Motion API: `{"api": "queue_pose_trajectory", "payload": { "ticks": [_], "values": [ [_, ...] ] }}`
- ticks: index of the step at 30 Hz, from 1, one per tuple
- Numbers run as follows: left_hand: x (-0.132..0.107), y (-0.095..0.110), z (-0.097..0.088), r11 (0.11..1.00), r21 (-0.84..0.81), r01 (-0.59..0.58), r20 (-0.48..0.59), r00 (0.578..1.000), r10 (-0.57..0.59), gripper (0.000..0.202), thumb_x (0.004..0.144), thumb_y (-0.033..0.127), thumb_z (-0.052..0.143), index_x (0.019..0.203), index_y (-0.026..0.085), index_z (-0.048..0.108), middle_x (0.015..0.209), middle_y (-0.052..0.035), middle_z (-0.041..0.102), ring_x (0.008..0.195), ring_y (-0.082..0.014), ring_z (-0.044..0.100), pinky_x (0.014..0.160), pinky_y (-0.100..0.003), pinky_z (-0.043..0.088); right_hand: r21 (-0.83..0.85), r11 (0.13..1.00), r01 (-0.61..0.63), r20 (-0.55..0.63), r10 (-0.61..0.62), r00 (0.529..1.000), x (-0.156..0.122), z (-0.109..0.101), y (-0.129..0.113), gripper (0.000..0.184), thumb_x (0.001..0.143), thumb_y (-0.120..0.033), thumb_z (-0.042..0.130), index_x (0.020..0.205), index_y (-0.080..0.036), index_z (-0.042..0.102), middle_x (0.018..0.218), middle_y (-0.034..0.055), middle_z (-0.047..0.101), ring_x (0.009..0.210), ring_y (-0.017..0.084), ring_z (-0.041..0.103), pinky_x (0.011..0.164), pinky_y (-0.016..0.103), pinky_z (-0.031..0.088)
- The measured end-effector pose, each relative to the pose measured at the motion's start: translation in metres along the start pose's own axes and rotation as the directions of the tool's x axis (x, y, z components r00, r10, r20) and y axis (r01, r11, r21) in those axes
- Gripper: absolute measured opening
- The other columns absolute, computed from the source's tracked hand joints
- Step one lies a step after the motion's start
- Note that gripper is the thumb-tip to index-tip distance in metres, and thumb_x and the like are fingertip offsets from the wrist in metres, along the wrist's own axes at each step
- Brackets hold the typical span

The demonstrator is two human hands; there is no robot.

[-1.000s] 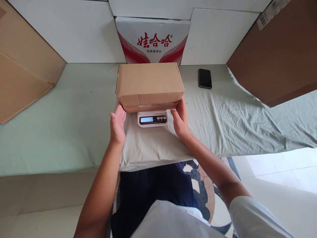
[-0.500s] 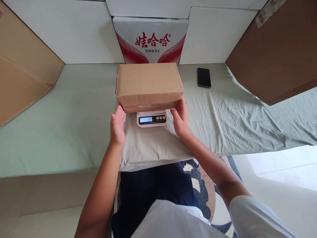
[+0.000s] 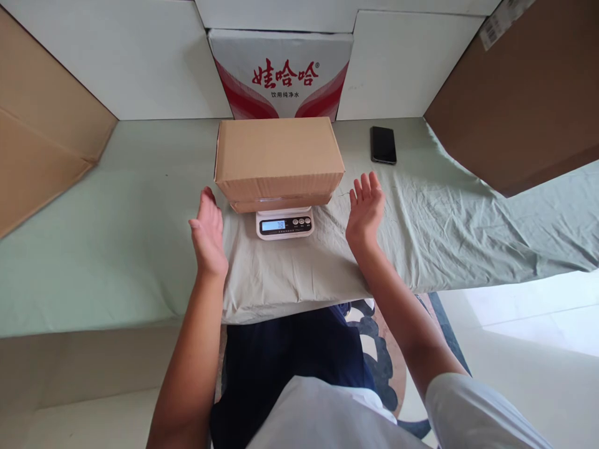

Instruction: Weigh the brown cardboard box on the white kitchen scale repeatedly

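Observation:
A closed brown cardboard box (image 3: 279, 153) rests on a small white digital scale (image 3: 285, 236), covering its platform. The scale's lit display seems to read 78, and round buttons sit to its right. My left hand (image 3: 209, 234) is just left of the box, open, with its fingers stretched out and nothing in it. On the other side, my right hand (image 3: 366, 206) is open too, palm up and fingers extended, a little apart from the box's right end.
A black phone (image 3: 383, 145) lies on the green cloth (image 3: 154, 206) to the right. Behind the box stands a white and red carton (image 3: 281, 53). Large cardboard pieces flank both sides, a left one (image 3: 42, 118) and a right one (image 3: 519, 106).
Both hands have let go of the box and moved outward, the right one farther. The box now rests on the scale alone, and the display has gone from about 20 to 78.

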State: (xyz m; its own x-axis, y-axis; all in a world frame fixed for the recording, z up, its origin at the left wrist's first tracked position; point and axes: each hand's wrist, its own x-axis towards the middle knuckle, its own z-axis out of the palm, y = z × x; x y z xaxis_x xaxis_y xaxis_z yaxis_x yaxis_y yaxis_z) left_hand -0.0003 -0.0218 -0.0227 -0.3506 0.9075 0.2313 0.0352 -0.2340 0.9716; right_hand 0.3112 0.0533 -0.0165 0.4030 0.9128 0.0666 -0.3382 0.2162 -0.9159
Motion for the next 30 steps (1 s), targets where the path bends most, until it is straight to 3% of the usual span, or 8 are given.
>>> {"api": "queue_pose_trajectory", "payload": {
  "ticks": [6,16,27,30],
  "values": [
    [0.001,0.000,-0.001,1.000,-0.001,-0.014,0.005,1.000,0.014,0.107,0.095,0.105,0.033,0.179,0.041,0.052,0.197,0.0020,0.029,0.185,-0.0262,0.016,0.151,-0.045,0.019,0.037,0.999,-0.037,0.097,0.034,0.995,-0.013,0.013,-0.003,0.078,0.091,-0.085,0.053,0.153,-0.038,0.063,0.186,0.0024,0.051,0.183,0.031,0.037,0.151,0.065,0.026],
    [0.003,-0.004,-0.004,1.000,0.005,-0.014,0.002,1.000,0.014,0.107,0.095,0.106,0.025,0.179,0.043,0.049,0.196,0.0029,0.029,0.185,-0.0257,0.016,0.151,-0.046,0.019,-0.039,0.998,-0.057,0.245,0.065,0.967,-0.014,0.017,-0.004,0.090,0.091,-0.091,0.047,0.162,-0.037,0.060,0.189,-0.0010,0.047,0.188,0.027,0.024,0.155,0.060,0.016],
    [0.003,-0.002,-0.003,1.000,-0.008,-0.016,0.002,1.000,0.016,0.105,0.095,0.105,0.031,0.178,0.045,0.051,0.196,0.0037,0.032,0.185,-0.0271,0.016,0.152,-0.047,0.019,-0.058,0.997,-0.054,0.263,0.067,0.963,-0.020,0.023,-0.008,0.092,0.086,-0.095,0.055,0.158,-0.037,0.063,0.188,0.0009,0.051,0.184,0.026,0.035,0.155,0.057,0.021],
    [0.002,-0.001,-0.002,0.999,-0.034,-0.024,-0.008,1.000,0.024,0.113,0.095,0.106,0.031,0.181,0.035,0.049,0.196,-0.0045,0.030,0.185,-0.0292,0.018,0.151,-0.048,0.020,-0.058,0.997,-0.047,0.260,0.060,0.964,-0.020,0.022,-0.009,0.091,0.086,-0.094,0.055,0.157,-0.038,0.064,0.187,0.0003,0.052,0.184,0.026,0.035,0.154,0.057,0.024]
  ]
}}
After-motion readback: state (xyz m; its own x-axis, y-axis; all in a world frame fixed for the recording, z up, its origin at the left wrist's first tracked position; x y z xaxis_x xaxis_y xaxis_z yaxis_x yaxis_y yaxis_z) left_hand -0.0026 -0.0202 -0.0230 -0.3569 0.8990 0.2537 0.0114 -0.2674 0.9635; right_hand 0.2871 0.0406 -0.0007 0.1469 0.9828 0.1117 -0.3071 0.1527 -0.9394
